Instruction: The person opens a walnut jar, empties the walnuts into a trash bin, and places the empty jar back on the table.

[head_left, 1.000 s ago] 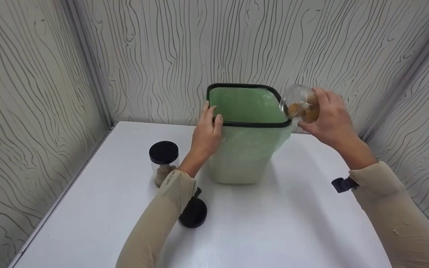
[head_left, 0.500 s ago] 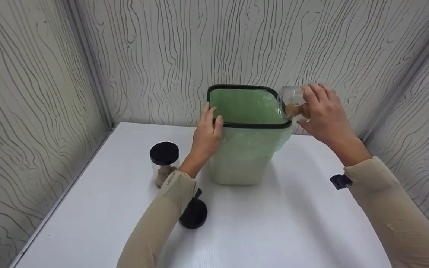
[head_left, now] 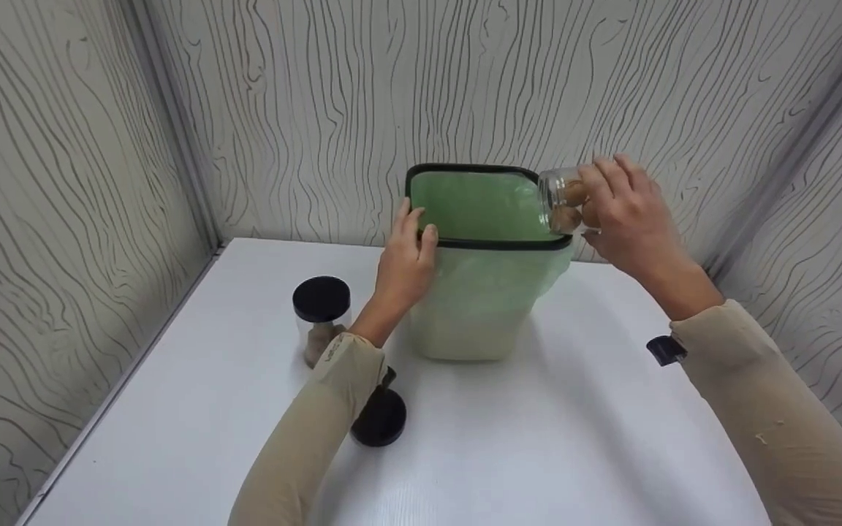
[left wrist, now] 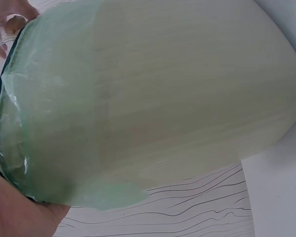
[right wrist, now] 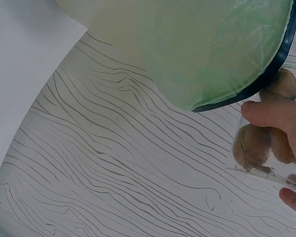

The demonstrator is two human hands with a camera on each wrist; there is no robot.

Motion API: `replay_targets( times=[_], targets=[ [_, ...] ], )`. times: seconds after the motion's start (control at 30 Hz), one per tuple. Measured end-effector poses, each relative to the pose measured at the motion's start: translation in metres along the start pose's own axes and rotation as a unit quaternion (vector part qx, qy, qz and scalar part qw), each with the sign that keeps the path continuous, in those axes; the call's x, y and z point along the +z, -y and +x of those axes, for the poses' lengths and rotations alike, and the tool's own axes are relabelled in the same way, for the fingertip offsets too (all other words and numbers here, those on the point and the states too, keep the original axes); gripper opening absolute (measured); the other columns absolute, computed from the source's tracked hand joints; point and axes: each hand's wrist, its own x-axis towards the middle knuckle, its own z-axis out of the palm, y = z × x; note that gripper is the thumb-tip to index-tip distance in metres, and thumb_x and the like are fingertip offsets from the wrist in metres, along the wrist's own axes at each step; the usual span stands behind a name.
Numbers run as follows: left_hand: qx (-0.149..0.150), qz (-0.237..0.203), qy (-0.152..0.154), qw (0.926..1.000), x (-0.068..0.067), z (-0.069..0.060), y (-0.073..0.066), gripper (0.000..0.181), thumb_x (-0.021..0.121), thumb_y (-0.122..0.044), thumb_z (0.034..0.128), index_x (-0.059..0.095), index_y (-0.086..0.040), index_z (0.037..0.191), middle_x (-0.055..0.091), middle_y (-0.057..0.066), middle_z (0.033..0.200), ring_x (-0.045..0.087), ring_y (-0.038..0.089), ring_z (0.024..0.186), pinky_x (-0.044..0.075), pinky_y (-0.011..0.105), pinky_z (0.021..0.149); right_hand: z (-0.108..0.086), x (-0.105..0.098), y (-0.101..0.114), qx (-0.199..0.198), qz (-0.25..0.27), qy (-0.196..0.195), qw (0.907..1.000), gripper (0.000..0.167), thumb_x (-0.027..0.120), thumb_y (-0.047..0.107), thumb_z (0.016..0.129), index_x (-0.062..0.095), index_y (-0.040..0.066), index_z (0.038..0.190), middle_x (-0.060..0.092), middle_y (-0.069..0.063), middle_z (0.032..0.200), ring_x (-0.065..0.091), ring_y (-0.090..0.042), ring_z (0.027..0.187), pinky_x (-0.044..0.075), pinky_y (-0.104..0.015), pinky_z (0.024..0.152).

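Clear jar [head_left: 549, 191] tipped at bin's [head_left: 472, 314] right rim [head_left: 494, 245]

Right hand [head_left: 633, 215] curls round it, brown pieces [head_left: 566, 218] inside; left hand [head_left: 406, 267] rests on the rim, whether gripping unclear. Emptying looks like the step in hand, the next move probably calling for steeper tilt

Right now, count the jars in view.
2. One clear jar is tilted in the right grip, at the rim of the bin; one black-lidded jar stands on the table, beside the bin. The bin could hide others.

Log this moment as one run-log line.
left hand: grips bin rim | right hand: holds clear jar tipped at bin rim | walnuts: inside clear jar | lidded jar: upright on table
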Motion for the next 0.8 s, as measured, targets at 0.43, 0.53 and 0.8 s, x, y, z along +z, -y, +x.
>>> replay_targets(
  times=[0.43, 0.53, 0.8],
  targets=[
    [-0.008, 0.000, 0.005, 1.0000, -0.001, 0.001, 0.000, 0.051, 0.033, -0.034, 0.1018, 0.037, -0.004, 0.143, 0.019, 0.010, 0.155, 0.039, 0.027, 0.130, 0.040, 0.043, 0.096, 0.010, 0.001, 0.010, -0.058, -0.077, 0.004, 0.9954, 0.066, 0.076, -0.002, 0.073, 0.043, 0.001, 0.129, 0.046, -0.025, 0.128, 0.039, -0.047, 0.122, 0.040, -0.058, 0.091],
    [-0.008, 0.002, 0.005, 1.0000, -0.001, 0.001, 0.000, 0.051, 0.032, -0.034, 0.1019, 0.037, -0.004, 0.143, 0.019, 0.010, 0.155, 0.038, 0.027, 0.131, 0.040, 0.043, 0.096, 0.010, 0.001, 0.011, -0.070, -0.093, 0.011, 0.9932, 0.061, 0.071, -0.005, 0.077, 0.043, 0.002, 0.131, 0.045, -0.025, 0.129, 0.038, -0.047, 0.122, 0.040, -0.057, 0.093],
    [-0.011, 0.000, 0.008, 0.9999, 0.000, 0.001, -0.001, 0.052, 0.031, -0.035, 0.1021, 0.036, -0.005, 0.144, 0.018, 0.010, 0.155, 0.040, 0.027, 0.130, 0.040, 0.043, 0.095, 0.010, 0.002, 0.011, -0.058, -0.118, -0.003, 0.9913, 0.059, 0.068, -0.004, 0.075, 0.044, 0.000, 0.129, 0.048, -0.025, 0.125, 0.041, -0.047, 0.118, 0.040, -0.056, 0.087]
  ],
)
